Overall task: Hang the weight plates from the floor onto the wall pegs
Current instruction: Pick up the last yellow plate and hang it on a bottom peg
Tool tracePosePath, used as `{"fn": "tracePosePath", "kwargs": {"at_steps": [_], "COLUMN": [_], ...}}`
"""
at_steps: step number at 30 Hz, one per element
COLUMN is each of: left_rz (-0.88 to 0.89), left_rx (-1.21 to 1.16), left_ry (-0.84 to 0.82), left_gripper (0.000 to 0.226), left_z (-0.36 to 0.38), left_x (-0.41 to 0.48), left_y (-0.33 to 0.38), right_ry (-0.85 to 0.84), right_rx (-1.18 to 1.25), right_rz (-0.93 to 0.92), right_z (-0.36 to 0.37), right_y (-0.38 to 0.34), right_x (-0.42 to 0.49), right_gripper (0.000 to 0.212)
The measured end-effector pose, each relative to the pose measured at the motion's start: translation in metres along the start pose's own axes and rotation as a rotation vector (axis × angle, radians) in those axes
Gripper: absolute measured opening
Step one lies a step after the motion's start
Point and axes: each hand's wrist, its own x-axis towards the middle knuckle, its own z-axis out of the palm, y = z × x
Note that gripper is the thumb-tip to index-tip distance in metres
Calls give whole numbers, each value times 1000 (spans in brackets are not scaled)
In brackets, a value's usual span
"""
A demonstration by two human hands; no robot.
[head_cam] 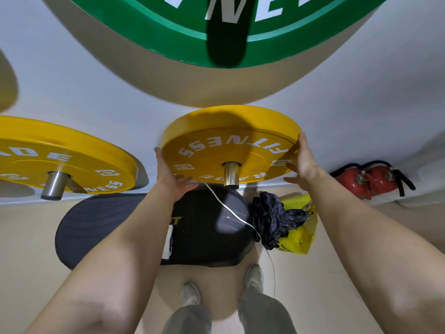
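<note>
Yellow plastic bag (298,233), head view: it sits on the floor (349,249) near the wall (96,97). A dark patterned cloth (272,219) spills over its left side. Any other contents cannot be made out.

Middle yellow plate (216,143): it hangs against the wall with the steel peg (231,174) through its centre hole. The left hand (168,169) lies on its left rim and the right hand (303,160) on its right rim. The fingers of both hands are straight and pressed flat to the plate, not wrapped round it.

Cut off or hidden:
- The green plate (216,32) above is cropped by the top edge.
- The second yellow plate (60,155), on its own peg (54,185), is cropped by the left edge.
- Two dark plates (209,227) on the floor lie partly behind the left forearm, and the lettering on one is mostly covered.
- Two red fire extinguishers (366,182) lie by the wall at the right.

Room for moving:
- The green plate's lower rim hangs near the middle plate's top.
- Bare wall separates the two yellow plates.
- A white cable (231,210) crosses the dark plates to the floor beside the right shoe (254,277).
- A strip of bare floor lies between the shoes and the dark plates.
</note>
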Motion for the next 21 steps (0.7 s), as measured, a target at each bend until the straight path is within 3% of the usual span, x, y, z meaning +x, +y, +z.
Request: {"fn": "tracePosePath", "kwargs": {"at_steps": [3, 6, 12, 18, 21], "left_rz": [29, 51, 69, 4, 6], "left_rx": [-3, -4, -139, -318, -366], "left_ry": [-123, -97, -121, -254, -257], "left_gripper": [103, 120, 97, 100, 95], "left_z": [9, 13, 21, 40, 46], "left_x": [6, 14, 14, 14, 16], "left_y": [-5, -9, -11, -18, -16], "right_ry": [9, 26, 81, -52, -9], "right_rx": [69, 105, 278, 531, 583], "right_rz": [24, 26, 56, 161, 170], "right_z": [2, 4, 7, 50, 61], "right_y": [5, 6, 24, 33, 21], "right_x": [5, 11, 13, 0, 6], "right_gripper": [96, 89, 75, 95, 97]}}
